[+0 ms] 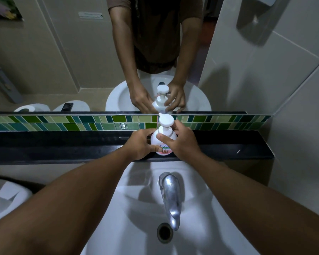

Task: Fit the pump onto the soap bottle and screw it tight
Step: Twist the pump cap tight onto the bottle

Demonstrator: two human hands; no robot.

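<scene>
Both hands [142, 142] grip the soap bottle [163, 138], pump [165, 120] seemingly seated.

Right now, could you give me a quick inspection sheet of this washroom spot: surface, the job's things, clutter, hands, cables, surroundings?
Surface: black ledge behind a white sink; looks dry.
Job's things: soap bottle stands upright on the ledge, white pump already seated on top; how tight it is cannot be told.
Clutter: nothing seen on the ledge besides the bottle.
Hands: left hand wraps the bottle's lower body; right hand grips its shoulder below the pump, fingers across the front.
Cables: nothing seen.
Surroundings: tap over the drain, green tile strip, mirror above, tiled wall on the right.
</scene>
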